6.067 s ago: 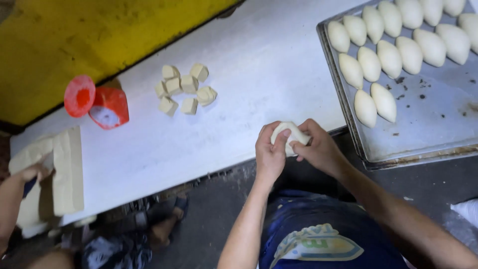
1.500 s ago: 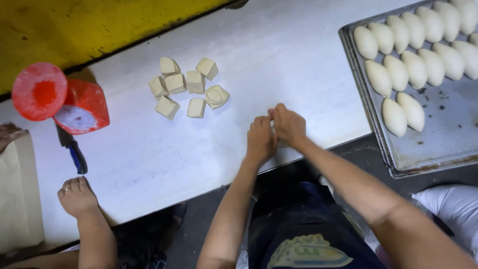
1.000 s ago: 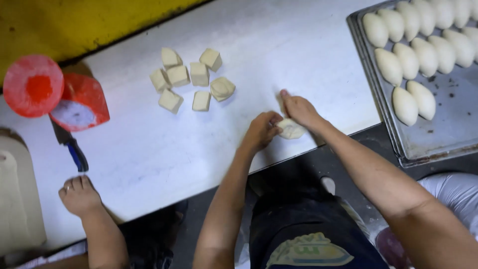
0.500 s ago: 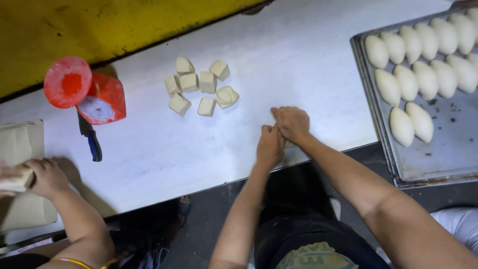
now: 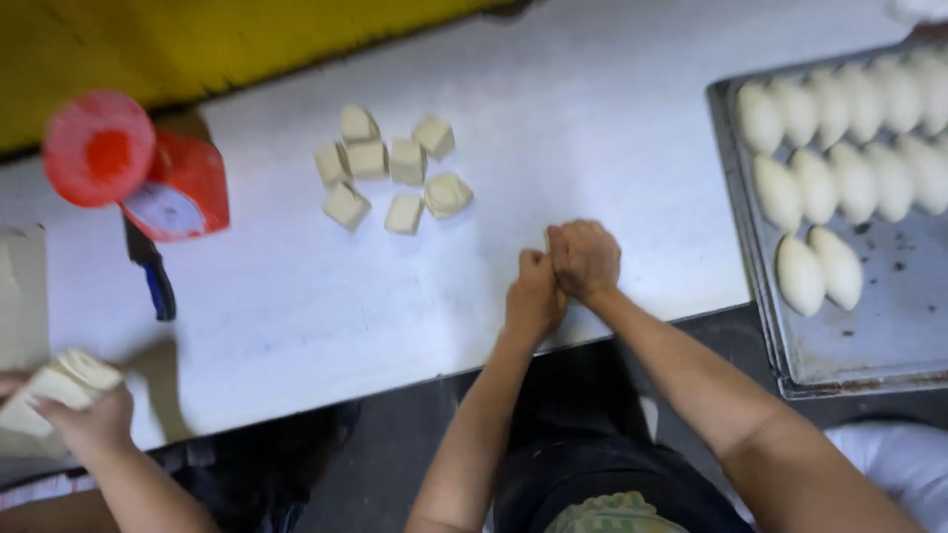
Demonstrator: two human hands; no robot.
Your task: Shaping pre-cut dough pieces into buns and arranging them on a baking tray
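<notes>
My left hand (image 5: pixel 533 296) and my right hand (image 5: pixel 586 259) are pressed together, fingers curled, at the near edge of the white table (image 5: pixel 612 128). They close over a small dough piece that is almost fully hidden between them. Several pale dough cubes (image 5: pixel 390 173) lie in a loose cluster on the table to the upper left of my hands. At the right stands a metal baking tray (image 5: pixel 869 336) that holds rows of shaped oval dough rolls (image 5: pixel 820 266).
A red kitchen scale (image 5: pixel 148 173) stands at the far left, with a blue-handled knife (image 5: pixel 153 281) beside it. At the lower left a co-worker's hand (image 5: pixel 94 419) holds a strip of dough (image 5: pixel 54 380). A yellow surface (image 5: pixel 197 39) runs behind the table.
A second ago the dough piece showed on the table under my fingers; now my hands have closed over it. The co-worker's hand has picked up a dough strip.
</notes>
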